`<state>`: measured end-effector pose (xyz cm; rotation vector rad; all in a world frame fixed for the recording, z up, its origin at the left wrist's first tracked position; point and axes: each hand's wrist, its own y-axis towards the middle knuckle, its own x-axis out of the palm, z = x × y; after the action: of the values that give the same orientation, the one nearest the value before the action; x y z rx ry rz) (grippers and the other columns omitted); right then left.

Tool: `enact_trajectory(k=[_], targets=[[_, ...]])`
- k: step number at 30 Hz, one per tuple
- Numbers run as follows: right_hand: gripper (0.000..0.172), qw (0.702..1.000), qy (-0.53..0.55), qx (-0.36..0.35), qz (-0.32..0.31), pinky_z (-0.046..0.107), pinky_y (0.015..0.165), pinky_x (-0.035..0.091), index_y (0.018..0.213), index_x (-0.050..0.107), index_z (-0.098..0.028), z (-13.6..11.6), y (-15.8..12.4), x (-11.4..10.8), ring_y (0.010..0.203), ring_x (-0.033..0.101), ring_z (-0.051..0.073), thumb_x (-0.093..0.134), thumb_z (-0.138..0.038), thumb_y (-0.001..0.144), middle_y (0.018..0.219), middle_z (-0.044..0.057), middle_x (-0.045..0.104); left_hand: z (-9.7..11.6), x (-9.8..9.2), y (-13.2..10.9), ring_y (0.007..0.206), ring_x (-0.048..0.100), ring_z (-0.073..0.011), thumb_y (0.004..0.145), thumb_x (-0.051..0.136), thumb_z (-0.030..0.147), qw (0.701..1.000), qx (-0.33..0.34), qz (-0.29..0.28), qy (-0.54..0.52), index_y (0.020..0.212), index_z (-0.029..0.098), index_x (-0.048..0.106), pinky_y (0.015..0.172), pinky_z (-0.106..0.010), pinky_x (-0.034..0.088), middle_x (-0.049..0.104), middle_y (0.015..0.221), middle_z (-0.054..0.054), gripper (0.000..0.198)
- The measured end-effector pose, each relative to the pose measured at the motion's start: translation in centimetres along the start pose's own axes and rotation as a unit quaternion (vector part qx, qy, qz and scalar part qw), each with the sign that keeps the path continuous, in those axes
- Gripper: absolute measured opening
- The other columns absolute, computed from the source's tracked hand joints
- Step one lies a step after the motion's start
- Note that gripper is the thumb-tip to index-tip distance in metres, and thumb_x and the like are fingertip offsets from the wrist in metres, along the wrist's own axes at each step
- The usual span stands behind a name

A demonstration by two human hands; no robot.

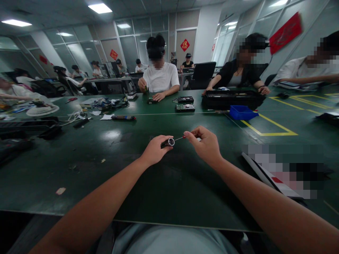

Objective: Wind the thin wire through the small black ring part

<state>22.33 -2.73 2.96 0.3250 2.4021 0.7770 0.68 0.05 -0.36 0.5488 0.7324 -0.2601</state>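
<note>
My left hand (pixel 153 151) is closed around a short dark cylinder with a bright metal ring (pixel 171 142) at its end, like a small flashlight head. The ringed end faces right and toward me. In my right hand (pixel 208 145) is a thin screwdriver (pixel 184 137) with a reddish handle, pinched between thumb and fingers. Its slim metal shaft points left to the ringed opening; whether the tip touches the inside is too small to tell. Both hands are just above the green table (pixel 148 190). My fingers hide most of the cylinder and part of the handle.
Across the table, a person handles a small device, and another holds a long black casing (pixel 234 98). Nearby are a blue bin (pixel 242 112), circuit-board parts (pixel 185 107) and a dark tube-shaped tool (pixel 123 118). Cables and black parts lie left; a pale-edged flat object (pixel 261 173) lies right.
</note>
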Motion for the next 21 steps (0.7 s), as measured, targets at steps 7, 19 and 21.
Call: enact_trajectory(k=[7,19,21], targets=[[0.02,0.999,0.021,-0.012,-0.023,0.03,0.062,0.045,0.087,0.068,-0.021,-0.21,-0.06,-0.03,0.065,0.065,0.017,0.06,-0.04,0.09,0.075,0.002,0.071,0.07,-0.01,-0.02,0.113,0.06,-0.0227,0.085,0.071,0.021,1.0,0.007,0.001,-0.003,0.125,0.023,0.064,0.104,-0.041,0.044,0.067,0.122,-0.006,0.041],[0.018,0.996,0.067,-0.014,-0.059,0.029,0.061,0.047,0.096,0.066,-0.021,-0.04,-0.31,-0.03,0.064,0.065,0.017,0.054,-0.035,0.092,0.074,0.001,0.07,0.07,0.06,0.0,0.114,0.061,-0.0234,0.084,0.072,0.02,1.0,0.005,0.005,0.001,0.124,0.022,0.065,0.105,-0.042,0.044,0.067,0.122,-0.006,0.04],[0.025,0.996,0.056,-0.011,-0.062,0.028,0.057,0.043,0.09,0.067,-0.021,-0.16,-0.27,-0.08,0.059,0.061,0.015,0.051,-0.04,0.095,0.065,0.0,0.066,0.1,0.04,-0.01,0.114,0.061,-0.0236,0.084,0.072,0.02,1.0,0.004,0.002,0.004,0.124,0.023,0.065,0.105,-0.042,0.044,0.067,0.122,-0.006,0.041]])
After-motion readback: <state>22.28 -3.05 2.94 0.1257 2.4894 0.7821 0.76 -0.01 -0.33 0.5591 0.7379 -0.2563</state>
